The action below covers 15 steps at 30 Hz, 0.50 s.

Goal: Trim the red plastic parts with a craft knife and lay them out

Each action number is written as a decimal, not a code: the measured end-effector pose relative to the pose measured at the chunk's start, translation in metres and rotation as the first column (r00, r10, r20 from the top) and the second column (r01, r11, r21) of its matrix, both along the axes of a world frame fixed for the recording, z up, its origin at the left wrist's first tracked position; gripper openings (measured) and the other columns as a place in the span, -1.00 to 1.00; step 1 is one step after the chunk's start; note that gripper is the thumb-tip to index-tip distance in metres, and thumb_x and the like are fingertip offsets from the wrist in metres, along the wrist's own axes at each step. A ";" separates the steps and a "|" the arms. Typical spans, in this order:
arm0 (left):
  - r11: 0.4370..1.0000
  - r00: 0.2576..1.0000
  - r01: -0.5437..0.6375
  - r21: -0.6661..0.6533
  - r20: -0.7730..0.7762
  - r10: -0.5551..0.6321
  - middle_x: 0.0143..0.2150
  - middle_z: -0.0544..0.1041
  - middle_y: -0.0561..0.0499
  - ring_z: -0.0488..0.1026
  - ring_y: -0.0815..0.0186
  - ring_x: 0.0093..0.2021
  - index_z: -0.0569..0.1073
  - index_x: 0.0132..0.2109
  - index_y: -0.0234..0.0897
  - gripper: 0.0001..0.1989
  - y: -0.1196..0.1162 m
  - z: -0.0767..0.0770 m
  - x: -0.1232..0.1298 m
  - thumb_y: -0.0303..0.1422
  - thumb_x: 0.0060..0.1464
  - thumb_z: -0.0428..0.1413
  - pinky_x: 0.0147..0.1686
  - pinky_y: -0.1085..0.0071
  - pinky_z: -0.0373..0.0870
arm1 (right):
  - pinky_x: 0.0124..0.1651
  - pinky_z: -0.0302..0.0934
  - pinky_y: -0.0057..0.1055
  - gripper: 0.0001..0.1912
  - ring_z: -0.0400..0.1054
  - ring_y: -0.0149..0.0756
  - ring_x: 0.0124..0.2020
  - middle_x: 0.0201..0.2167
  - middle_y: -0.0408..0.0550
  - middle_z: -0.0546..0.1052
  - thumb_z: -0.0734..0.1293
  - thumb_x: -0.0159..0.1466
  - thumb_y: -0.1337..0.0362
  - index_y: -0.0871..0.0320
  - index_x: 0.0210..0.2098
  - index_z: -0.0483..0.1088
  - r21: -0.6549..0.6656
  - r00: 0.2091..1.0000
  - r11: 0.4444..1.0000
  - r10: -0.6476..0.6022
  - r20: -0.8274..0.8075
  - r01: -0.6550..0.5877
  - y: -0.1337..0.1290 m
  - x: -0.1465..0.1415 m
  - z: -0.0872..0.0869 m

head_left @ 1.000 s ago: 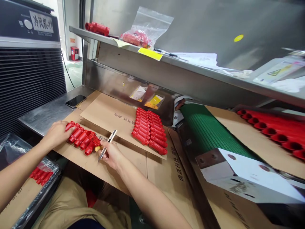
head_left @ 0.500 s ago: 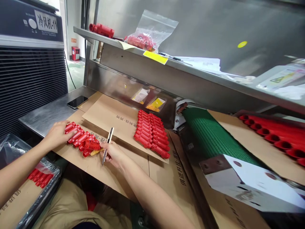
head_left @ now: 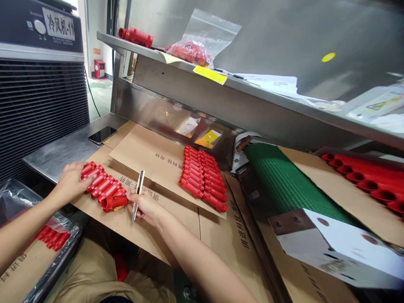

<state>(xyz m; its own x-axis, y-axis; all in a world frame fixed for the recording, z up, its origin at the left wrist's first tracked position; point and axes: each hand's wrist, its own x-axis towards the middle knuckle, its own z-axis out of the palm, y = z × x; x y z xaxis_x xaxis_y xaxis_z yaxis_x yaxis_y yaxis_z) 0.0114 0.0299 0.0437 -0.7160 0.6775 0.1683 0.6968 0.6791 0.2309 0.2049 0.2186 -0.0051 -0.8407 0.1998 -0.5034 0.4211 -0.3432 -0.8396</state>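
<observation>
A short row of red tubular parts (head_left: 102, 185) lies on the cardboard (head_left: 148, 235) near the front left edge. At the row's far left, my left hand (head_left: 72, 180) has its fingers around the end parts. My right hand (head_left: 143, 205) holds a slim white and grey knife (head_left: 138, 195), tilted upright, and its fingertips touch the nearest red part (head_left: 113, 203). A bit of yellow shows under that part. Farther back, many red parts (head_left: 203, 176) are stacked in two columns on a raised cardboard sheet (head_left: 151, 147).
A black phone (head_left: 102, 135) lies at the back left. Right of the cardboard is a green conveyor belt (head_left: 284, 181) with a white metal bracket (head_left: 331, 248). A steel shelf (head_left: 252, 90) crosses above. A plastic-lined box (head_left: 34, 273) with red parts stands lower left.
Both hands have shifted slightly left, along with the front row. The nearest red part now lies lower and in line with the row, with less yellow showing. The view has moved a little.
</observation>
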 end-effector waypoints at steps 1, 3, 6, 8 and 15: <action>1.000 1.000 -0.011 -0.001 -0.005 0.011 0.12 0.60 -0.54 0.49 -0.28 0.18 0.46 0.26 -0.67 -0.20 -0.004 0.002 -0.002 -0.04 0.15 -0.08 0.27 -0.08 0.30 | -0.61 0.15 -0.63 -0.75 0.20 -0.58 -0.64 -0.46 -0.28 0.43 0.36 0.53 0.15 0.24 -0.17 0.46 0.001 1.000 1.000 0.015 -0.008 -0.015 -0.002 -0.005 0.001; 0.999 0.999 -0.037 -0.001 -0.016 0.037 0.14 0.59 -0.56 0.48 -0.29 0.21 0.45 0.27 -0.67 -0.20 -0.011 0.004 -0.007 -0.04 0.15 -0.09 0.29 -0.08 0.28 | -0.59 0.19 -0.61 -0.75 0.24 -0.56 -0.62 -0.44 -0.26 0.45 0.37 0.53 0.15 0.24 -0.15 0.46 0.006 0.999 0.999 0.036 -0.020 -0.036 -0.004 -0.016 0.003; 0.996 0.996 -0.085 0.002 -0.028 0.085 0.18 0.57 -0.56 0.45 -0.30 0.25 0.43 0.28 -0.66 -0.20 -0.015 0.006 -0.016 -0.04 0.19 -0.12 0.32 -0.10 0.25 | -0.51 0.31 -0.57 -0.77 0.35 -0.51 -0.54 -0.36 -0.20 0.51 0.38 0.52 0.16 0.23 -0.09 0.47 0.022 0.998 0.998 0.055 -0.029 -0.054 -0.002 -0.036 0.007; 0.993 0.993 -0.116 0.001 -0.028 0.116 0.19 0.55 -0.57 0.43 -0.31 0.26 0.43 0.28 -0.67 -0.20 -0.012 0.007 -0.024 -0.04 0.19 -0.13 0.33 -0.10 0.24 | -0.43 0.39 -0.51 -0.77 0.42 -0.46 -0.46 -0.28 -0.15 0.54 0.39 0.51 0.16 0.23 -0.04 0.48 0.037 0.998 0.998 0.061 -0.025 -0.060 0.001 -0.049 0.009; 0.990 0.990 -0.140 0.001 -0.019 0.140 0.19 0.55 -0.50 0.46 -0.24 0.25 0.36 0.33 -0.61 -0.22 0.014 0.006 -0.039 -0.02 0.22 -0.11 0.27 0.01 0.34 | -0.26 0.50 -0.38 -0.73 0.52 -0.35 -0.30 -0.15 -0.06 0.58 0.38 0.51 0.14 0.22 0.03 0.48 0.061 0.999 0.997 0.048 -0.004 -0.047 0.013 -0.068 0.015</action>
<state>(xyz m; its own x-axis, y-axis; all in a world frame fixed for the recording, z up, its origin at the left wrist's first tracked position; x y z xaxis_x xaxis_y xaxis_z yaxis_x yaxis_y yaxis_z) -0.0275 0.0437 0.0501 -0.8004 0.5711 0.1823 0.5993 0.7702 0.2184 0.1370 0.2318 0.0096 -0.8525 0.1898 -0.4871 0.4315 -0.2709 -0.8605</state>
